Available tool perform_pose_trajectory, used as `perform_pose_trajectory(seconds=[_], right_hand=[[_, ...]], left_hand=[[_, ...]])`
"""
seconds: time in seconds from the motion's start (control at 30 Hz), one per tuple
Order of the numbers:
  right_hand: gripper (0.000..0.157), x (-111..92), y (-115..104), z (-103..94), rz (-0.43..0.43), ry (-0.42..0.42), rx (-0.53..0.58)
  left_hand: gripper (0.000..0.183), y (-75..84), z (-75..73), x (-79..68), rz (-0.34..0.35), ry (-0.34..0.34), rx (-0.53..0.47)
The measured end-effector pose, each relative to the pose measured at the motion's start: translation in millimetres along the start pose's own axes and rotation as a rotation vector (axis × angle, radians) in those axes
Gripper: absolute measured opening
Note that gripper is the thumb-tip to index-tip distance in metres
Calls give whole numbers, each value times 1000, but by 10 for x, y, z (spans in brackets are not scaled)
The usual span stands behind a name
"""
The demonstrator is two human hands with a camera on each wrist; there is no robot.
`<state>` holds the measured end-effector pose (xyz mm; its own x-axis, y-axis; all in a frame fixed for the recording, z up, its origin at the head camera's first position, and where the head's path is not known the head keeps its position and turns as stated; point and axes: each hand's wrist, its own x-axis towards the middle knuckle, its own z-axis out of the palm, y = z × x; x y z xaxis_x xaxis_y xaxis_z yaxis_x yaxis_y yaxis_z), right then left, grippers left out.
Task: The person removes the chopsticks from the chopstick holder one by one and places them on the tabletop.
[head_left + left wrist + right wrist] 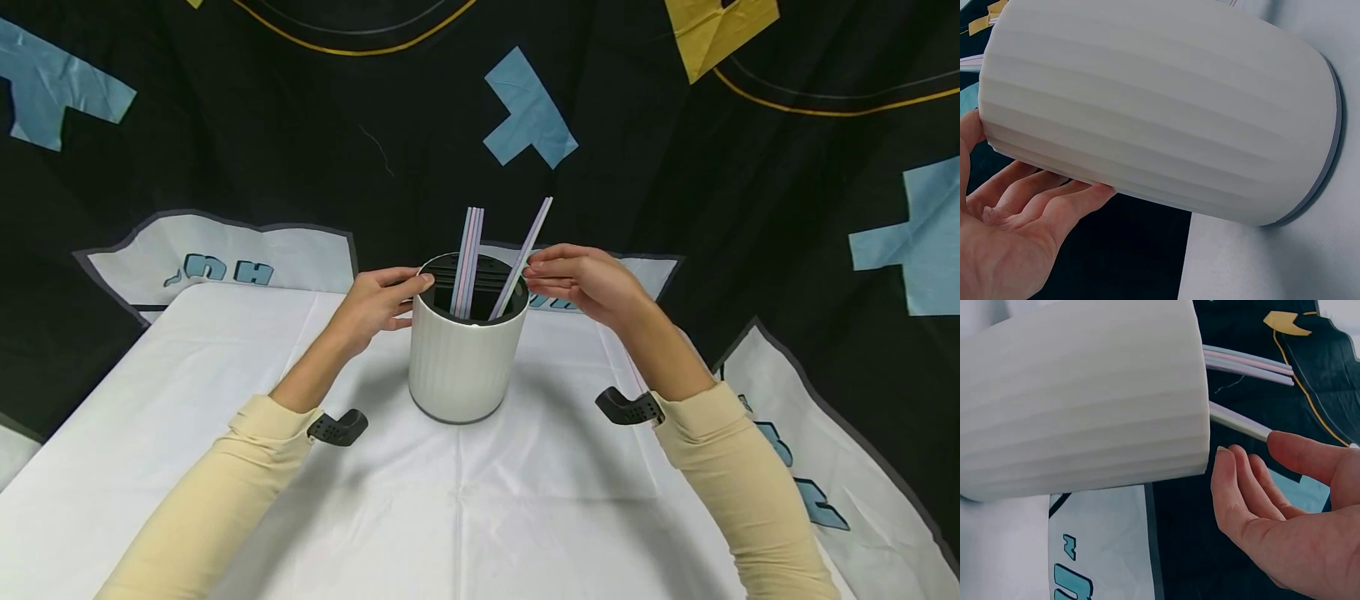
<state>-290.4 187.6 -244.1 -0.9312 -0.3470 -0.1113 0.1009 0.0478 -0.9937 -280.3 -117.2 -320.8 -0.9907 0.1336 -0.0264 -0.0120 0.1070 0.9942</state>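
Observation:
A white ribbed cylindrical holder (463,367) with a dark inside stands upright on the white cloth. Two groups of pastel straws (468,250) rise from its opening, one nearly upright and one leaning right. My left hand (369,307) grips the holder's left side near the top, thumb at the rim; in the left wrist view its fingertips (1102,189) meet the ribbed wall. My right hand (588,282) is by the right rim, beside the leaning straws (1238,420), its fingers loosely bent and apart from the thumb. The thumb overlaps the straws' end in the right wrist view.
White cloth covers the table (405,533). Behind it hangs a black backdrop (322,133) with blue and yellow shapes and curved yellow lines. A white lettered banner (300,242) runs along the far edge. Both wrists carry black camera mounts (628,407).

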Motion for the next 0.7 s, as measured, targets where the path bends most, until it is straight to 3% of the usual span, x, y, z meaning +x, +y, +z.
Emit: perform_pose_trajectory(seconds=[0.2, 0.4, 0.7], right_hand=[[23, 35, 2, 91, 13, 34, 52], [11, 70, 41, 162, 1, 66, 8], [3, 107, 117, 173, -47, 101, 20]], left_hand=[[56, 11, -6, 1, -3, -2, -3], [55, -1, -21, 8, 6, 0, 5], [58, -16, -18, 19, 9, -8, -13]])
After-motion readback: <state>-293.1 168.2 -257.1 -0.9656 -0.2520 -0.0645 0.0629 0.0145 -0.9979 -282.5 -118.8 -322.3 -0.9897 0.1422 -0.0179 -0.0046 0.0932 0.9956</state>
